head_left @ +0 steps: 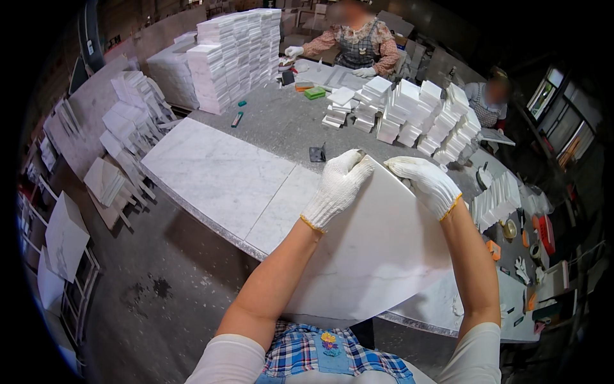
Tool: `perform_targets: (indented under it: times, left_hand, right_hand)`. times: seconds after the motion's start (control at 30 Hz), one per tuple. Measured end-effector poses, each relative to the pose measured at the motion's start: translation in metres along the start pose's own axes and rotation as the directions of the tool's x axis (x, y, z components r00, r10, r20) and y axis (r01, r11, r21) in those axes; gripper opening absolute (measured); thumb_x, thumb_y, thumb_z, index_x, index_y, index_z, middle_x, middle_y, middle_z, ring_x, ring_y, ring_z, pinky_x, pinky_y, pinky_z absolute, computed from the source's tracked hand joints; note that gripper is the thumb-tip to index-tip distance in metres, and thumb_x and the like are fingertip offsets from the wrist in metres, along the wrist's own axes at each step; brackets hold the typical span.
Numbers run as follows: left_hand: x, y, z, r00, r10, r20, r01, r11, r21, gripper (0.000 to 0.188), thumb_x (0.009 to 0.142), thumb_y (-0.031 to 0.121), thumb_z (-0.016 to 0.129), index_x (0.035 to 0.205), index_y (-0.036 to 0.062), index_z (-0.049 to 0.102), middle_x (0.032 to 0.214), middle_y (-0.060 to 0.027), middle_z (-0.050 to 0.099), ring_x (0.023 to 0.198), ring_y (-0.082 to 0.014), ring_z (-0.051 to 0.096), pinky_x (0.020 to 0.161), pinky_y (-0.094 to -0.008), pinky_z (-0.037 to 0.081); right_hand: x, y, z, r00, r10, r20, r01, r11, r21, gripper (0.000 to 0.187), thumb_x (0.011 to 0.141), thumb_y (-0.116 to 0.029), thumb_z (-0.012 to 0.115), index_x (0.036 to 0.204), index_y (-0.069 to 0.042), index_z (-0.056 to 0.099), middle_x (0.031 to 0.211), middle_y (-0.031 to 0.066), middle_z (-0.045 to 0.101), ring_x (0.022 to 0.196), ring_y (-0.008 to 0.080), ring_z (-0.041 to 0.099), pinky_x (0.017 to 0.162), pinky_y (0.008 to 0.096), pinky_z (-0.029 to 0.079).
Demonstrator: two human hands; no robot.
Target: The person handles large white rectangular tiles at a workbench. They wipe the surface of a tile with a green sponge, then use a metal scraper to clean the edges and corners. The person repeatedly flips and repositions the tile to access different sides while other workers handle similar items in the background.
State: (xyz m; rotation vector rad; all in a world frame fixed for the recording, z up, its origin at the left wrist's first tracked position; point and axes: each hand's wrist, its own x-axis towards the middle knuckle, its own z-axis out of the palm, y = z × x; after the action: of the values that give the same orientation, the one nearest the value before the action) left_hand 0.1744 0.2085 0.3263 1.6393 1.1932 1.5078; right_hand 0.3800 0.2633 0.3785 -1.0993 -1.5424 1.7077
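A large white marble slab (pixel 384 249) is tilted up in front of me, its near end close to my apron. My left hand (pixel 339 187), in a white knitted glove, grips the slab's far corner with the thumb over the top. Against the edge right of that corner, my gloved right hand (pixel 425 182) is closed, its fingers pressed together. Something small and dark shows under those fingers, too hidden to name. Two more marble slabs, a left one (pixel 208 166) and one beside it (pixel 276 203), lie flat side by side on the table. Just beyond my left hand sits a small dark square piece (pixel 317 153).
Tall stacks of white tiles (pixel 236 61) stand at the back left, with lower stacks (pixel 416 112) at the back right. Green and orange blocks (pixel 313 93) lie between. A person (pixel 358 41) works across the table, another (pixel 489 102) farther right. Tape rolls (pixel 508 228) and tools crowd the right.
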Motion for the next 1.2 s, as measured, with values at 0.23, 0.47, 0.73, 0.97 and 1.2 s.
perform_targets:
  times: [0.23,0.47,0.73,0.97,1.2]
  left_hand:
    - [-0.002,0.000,0.004,0.996,0.061,-0.070,-0.067,0.994,-0.088,0.030,0.096,0.025,0.058,0.098,-0.0051,0.062,0.083,-0.0161,0.062,0.077,-0.0215,0.059,0.073,-0.0339,0.049]
    - [0.000,0.004,0.001,1.000,0.003,-0.007,-0.003,1.000,-0.028,0.028,0.096,0.023,0.059,0.103,-0.0035,0.065,0.088,-0.0096,0.066,0.084,-0.0156,0.060,0.078,-0.0308,0.049]
    - [-0.005,0.000,0.005,0.998,0.028,-0.058,-0.033,0.996,-0.079,0.026,0.096,0.022,0.057,0.103,-0.0013,0.064,0.087,-0.0127,0.064,0.081,-0.0184,0.059,0.076,-0.0324,0.048]
    - [-0.007,-0.003,0.002,1.000,0.025,-0.019,-0.026,0.999,-0.044,0.028,0.096,0.026,0.056,0.102,0.0001,0.063,0.082,-0.0138,0.063,0.077,-0.0228,0.059,0.075,-0.0349,0.049]
    - [-0.004,-0.001,0.007,0.996,0.064,-0.060,-0.067,0.996,-0.065,0.026,0.096,0.025,0.055,0.101,0.0001,0.063,0.080,-0.0137,0.062,0.075,-0.0229,0.059,0.073,-0.0348,0.048]
  right_hand:
    - [0.003,0.008,-0.019,0.996,0.032,0.077,-0.042,0.991,0.129,0.024,0.095,-0.018,0.065,0.111,0.000,0.070,0.095,0.0023,0.071,0.078,0.0088,0.063,0.070,0.0236,0.052]
    - [0.007,0.009,-0.011,1.000,0.002,0.021,-0.003,1.000,0.025,0.025,0.095,-0.018,0.065,0.112,0.000,0.069,0.090,0.0028,0.071,0.076,0.0095,0.064,0.068,0.0239,0.053]
    - [-0.020,0.002,-0.018,0.995,-0.061,-0.083,0.068,0.994,0.082,0.021,0.094,-0.018,0.065,0.108,-0.002,0.068,0.084,-0.0020,0.066,0.071,0.0050,0.057,0.062,0.0201,0.046]
    - [-0.049,0.025,-0.019,0.837,-0.398,-0.375,0.274,0.899,-0.343,0.037,0.094,-0.015,0.062,0.127,0.003,0.063,0.117,0.0112,0.068,0.104,0.0155,0.062,0.091,0.0281,0.049]
    - [-0.051,0.027,-0.009,0.690,-0.602,-0.403,0.239,0.714,-0.658,0.042,0.094,-0.015,0.062,0.132,0.002,0.060,0.127,0.0158,0.066,0.117,0.0213,0.062,0.101,0.0318,0.047]
